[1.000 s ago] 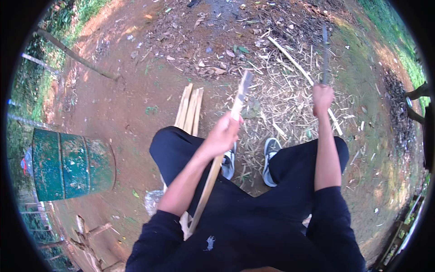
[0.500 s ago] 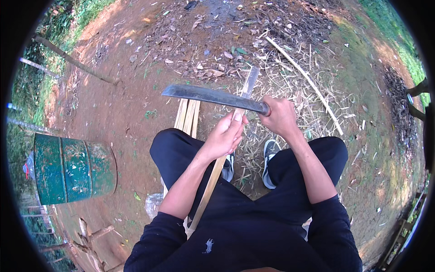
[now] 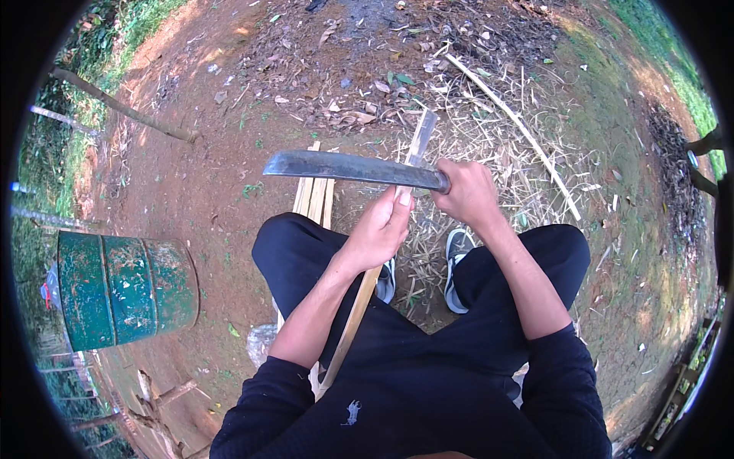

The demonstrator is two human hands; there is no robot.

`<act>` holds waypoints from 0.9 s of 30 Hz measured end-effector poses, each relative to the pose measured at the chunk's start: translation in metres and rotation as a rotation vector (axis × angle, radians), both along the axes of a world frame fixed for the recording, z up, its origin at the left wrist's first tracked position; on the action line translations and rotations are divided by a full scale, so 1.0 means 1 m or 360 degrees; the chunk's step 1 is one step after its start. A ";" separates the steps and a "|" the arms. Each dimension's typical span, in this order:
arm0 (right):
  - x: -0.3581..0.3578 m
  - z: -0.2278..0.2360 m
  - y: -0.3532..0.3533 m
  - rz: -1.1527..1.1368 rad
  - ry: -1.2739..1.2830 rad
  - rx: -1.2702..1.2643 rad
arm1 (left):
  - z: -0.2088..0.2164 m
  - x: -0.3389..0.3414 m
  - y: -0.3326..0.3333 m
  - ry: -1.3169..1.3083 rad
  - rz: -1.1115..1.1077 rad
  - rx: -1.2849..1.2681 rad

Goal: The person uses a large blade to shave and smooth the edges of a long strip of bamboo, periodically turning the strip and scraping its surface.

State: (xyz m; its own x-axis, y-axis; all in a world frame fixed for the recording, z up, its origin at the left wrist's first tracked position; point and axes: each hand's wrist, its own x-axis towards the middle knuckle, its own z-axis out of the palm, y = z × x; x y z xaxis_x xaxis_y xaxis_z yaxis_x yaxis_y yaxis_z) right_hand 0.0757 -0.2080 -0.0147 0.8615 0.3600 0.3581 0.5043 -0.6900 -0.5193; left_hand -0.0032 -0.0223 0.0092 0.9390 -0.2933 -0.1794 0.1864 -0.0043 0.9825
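My left hand (image 3: 380,229) is closed round a long split bamboo strip (image 3: 357,317), its thumb lying along the strip. The strip slants from my lap, between my knees, up to a free end beyond the blade. In my right hand (image 3: 468,195) is the handle of a machete (image 3: 344,166), gripped in a fist. Its broad dark blade points left and lies across the strip just past my left thumb. The handle itself is mostly hidden by my fingers.
Several more bamboo strips (image 3: 315,200) lie by my left knee. Thin shavings (image 3: 489,164) cover the ground around my shoes, with a long pale strip (image 3: 516,122) among them. A green metal drum (image 3: 126,288) stands at left. A clear plastic bag (image 3: 260,344) rests beside my left thigh.
The machete and my right hand have shifted slightly left, and the blade's flat shows broader. My left hand's fingers have wrapped closer round the bamboo strip.
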 end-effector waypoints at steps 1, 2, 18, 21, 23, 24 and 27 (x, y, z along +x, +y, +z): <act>-0.001 -0.003 0.002 -0.0018 -0.0042 0.0021 | -0.002 -0.001 0.000 -0.0049 0.0017 0.0036; -0.002 -0.007 0.004 -0.0039 -0.0079 0.0042 | -0.002 -0.002 0.000 -0.0037 0.0014 0.0120; 0.083 -0.073 -0.056 -0.0623 -0.0165 -0.0266 | 0.010 -0.007 0.014 0.0305 0.0170 -0.0164; 0.113 -0.078 -0.120 -0.1637 0.0450 0.0216 | -0.002 -0.007 0.041 0.0337 0.0273 -0.0183; 0.094 -0.038 -0.075 -0.1557 0.0311 0.0930 | 0.007 -0.001 0.050 0.0393 0.0275 -0.0289; 0.086 -0.027 -0.077 -0.1339 0.0232 0.0797 | 0.007 0.003 0.044 0.0378 0.0222 -0.0292; 0.064 0.021 -0.055 -0.0830 0.0314 0.0534 | 0.008 0.012 0.039 0.0352 0.0125 -0.0321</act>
